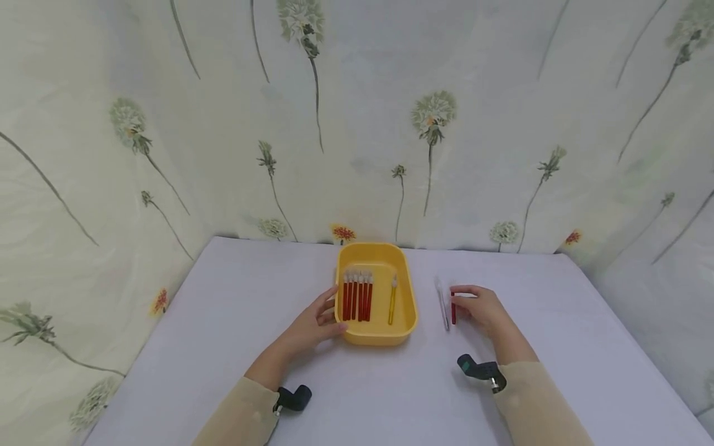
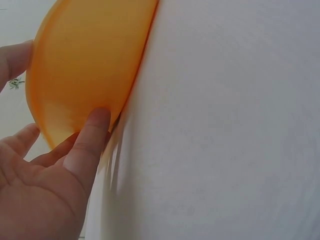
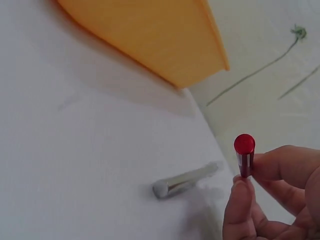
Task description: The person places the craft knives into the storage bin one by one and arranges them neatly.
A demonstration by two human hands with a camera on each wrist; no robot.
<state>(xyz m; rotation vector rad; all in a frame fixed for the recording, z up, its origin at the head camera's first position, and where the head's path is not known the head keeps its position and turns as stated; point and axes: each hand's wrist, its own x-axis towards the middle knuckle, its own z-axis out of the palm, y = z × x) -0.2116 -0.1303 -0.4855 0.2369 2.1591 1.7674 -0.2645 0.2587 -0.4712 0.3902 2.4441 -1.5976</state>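
Observation:
A yellow plastic tray (image 1: 382,339) stands on the table. Inside it, several red pens (image 1: 357,302) with clear caps lie side by side on the left, and one yellow pen (image 1: 393,303) on the right. My left hand (image 1: 313,323) touches the tray's left side, fingers spread; in the left wrist view the fingertips rest on its orange-looking outer wall (image 2: 90,60). Right of the tray, my right hand (image 1: 481,310) pinches a red pen (image 3: 245,150) between thumb and fingers, its far part hidden by the hand. Just left of it a silver pen (image 1: 443,305) lies on the table.
A white cloth covers the table (image 1: 251,285). Behind it and at both sides hangs a pale curtain (image 1: 357,124) printed with dandelions. Dark wrist devices (image 1: 294,398) sit at both of my sleeves.

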